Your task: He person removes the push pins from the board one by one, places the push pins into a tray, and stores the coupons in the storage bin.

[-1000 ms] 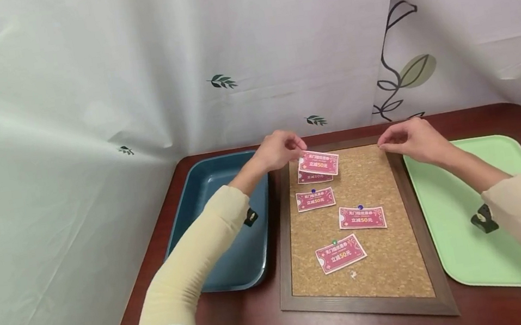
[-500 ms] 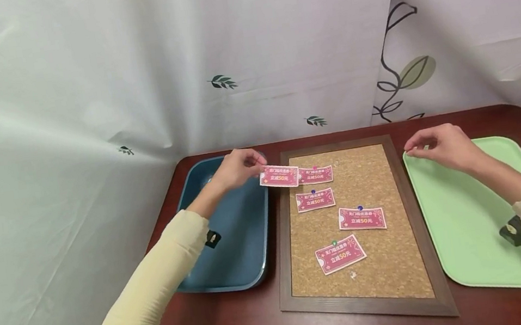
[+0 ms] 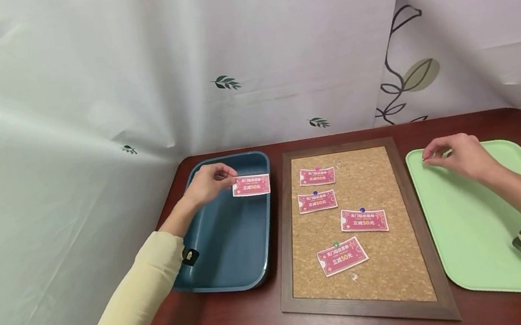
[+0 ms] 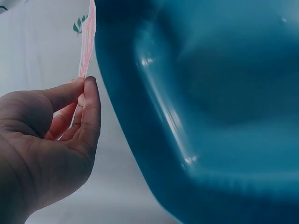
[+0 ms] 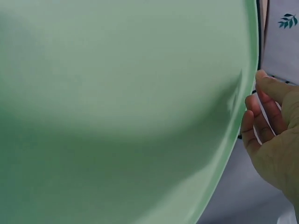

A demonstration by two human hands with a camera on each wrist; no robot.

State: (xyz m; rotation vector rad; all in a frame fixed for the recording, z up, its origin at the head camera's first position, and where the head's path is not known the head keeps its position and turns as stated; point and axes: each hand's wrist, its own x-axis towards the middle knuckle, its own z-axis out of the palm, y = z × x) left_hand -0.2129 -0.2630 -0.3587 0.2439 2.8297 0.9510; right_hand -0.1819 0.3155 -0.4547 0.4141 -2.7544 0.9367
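Observation:
Over the far part of the blue tray (image 3: 231,243), my left hand (image 3: 209,184) pinches a pink paper coupon (image 3: 251,185) by its left edge. In the left wrist view that coupon (image 4: 88,42) stands edge-on between thumb and fingertips. My right hand (image 3: 459,155) is above the far left corner of the green tray (image 3: 485,220), its thumb and forefinger pinched together. A tiny thing seems to be at those fingertips, too small to name. In the right wrist view the right hand (image 5: 275,135) appears beside the tray's rim, its other fingers loosely bent.
Between the trays lies a framed corkboard (image 3: 393,271) with several pinned coupons, among them a tilted coupon (image 3: 342,256) under a green pushpin (image 3: 336,244). A blue pushpin (image 3: 363,209) holds another. Everything rests on a dark red table (image 3: 242,324), with a printed curtain (image 3: 266,57) behind.
My left hand has carried the coupon left, off the corkboard's top and over the blue tray, uncovering the coupon beneath. My right hand has moved right, from the corkboard's edge to above the green tray.

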